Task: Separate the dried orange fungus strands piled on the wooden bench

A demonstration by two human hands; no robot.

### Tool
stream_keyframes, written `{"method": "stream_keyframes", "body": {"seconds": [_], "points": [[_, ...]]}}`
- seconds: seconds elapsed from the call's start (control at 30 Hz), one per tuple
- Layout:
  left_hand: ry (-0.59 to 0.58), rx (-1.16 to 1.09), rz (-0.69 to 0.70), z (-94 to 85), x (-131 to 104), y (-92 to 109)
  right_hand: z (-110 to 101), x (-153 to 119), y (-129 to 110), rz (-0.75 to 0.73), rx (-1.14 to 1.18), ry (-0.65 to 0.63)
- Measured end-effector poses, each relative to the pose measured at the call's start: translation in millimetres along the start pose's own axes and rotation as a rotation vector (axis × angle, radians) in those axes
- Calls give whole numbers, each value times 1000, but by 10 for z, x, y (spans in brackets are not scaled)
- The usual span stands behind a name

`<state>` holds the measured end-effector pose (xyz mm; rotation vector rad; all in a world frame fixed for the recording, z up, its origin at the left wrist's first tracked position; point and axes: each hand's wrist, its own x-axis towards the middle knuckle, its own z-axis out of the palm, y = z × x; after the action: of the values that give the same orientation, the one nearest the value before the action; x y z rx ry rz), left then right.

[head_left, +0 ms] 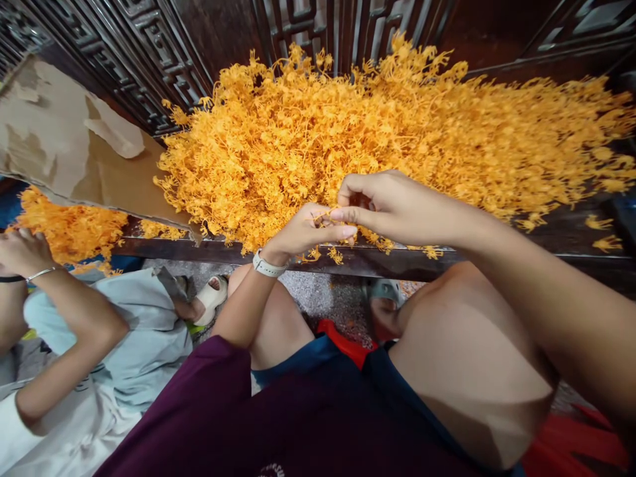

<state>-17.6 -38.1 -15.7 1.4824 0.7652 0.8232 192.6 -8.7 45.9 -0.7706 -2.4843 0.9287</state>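
Observation:
A large heap of orange, thin-stemmed plastic-looking flower pieces (278, 146) lies on a dark wooden bench (397, 266). At the heap's front edge my two hands meet. My left hand (311, 228), with a pale watch band on its wrist, is closed on a thin orange flower piece (322, 216), its thumb stretched to the right. From the right my right hand (380, 205) reaches over, thumb and bent index finger pinched close to the same piece. The fingers cover most of what they hold. Some loose pieces (335, 255) hang at the bench edge below.
A torn cardboard sheet (74, 139) leans at the heap's left end. Beyond it, another person's hand (27, 255) is near a second orange pile (69, 225). Carved dark wood (293, 26) rises behind the heap. My knees are under the bench's front edge.

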Motion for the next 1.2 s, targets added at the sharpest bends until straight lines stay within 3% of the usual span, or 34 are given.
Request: {"method": "stream_keyframes", "body": {"seconds": [0.13,0.23,0.37,0.53,0.63,0.7,0.77,0.83,0.97,1.0,1.13,1.2], "points": [[70,-6,-25,9,35,-63,24,9,21,-4,-26,-30],[26,27,19,-34,17,-74,29,24,57,-62,73,-70],[-182,39,156,-113,-61,-28,-3,37,47,-137,338,-225],[-464,-51,188,-128,-115,-38,6,35,-108,-215,564,-415],[-531,-121,195,-106,-129,-59,46,26,-203,-219,681,-446],[-550,-175,224,-91,-142,-59,66,15,-240,-229,769,-391],[-508,-265,281,-76,-151,-49,71,3,-255,-253,837,-267],[-372,-374,331,-70,-148,-37,57,-9,-252,-280,834,-184],[-142,-412,258,-119,-118,-17,-38,-22,-219,-235,696,-288],[-124,-395,238,-142,-111,-12,-79,-22,-202,-210,752,-213],[11,-468,295,-211,-87,13,-301,-4,-56,15,1235,379],[147,-546,314,-217,-72,24,-384,9,51,169,1297,438]]}}
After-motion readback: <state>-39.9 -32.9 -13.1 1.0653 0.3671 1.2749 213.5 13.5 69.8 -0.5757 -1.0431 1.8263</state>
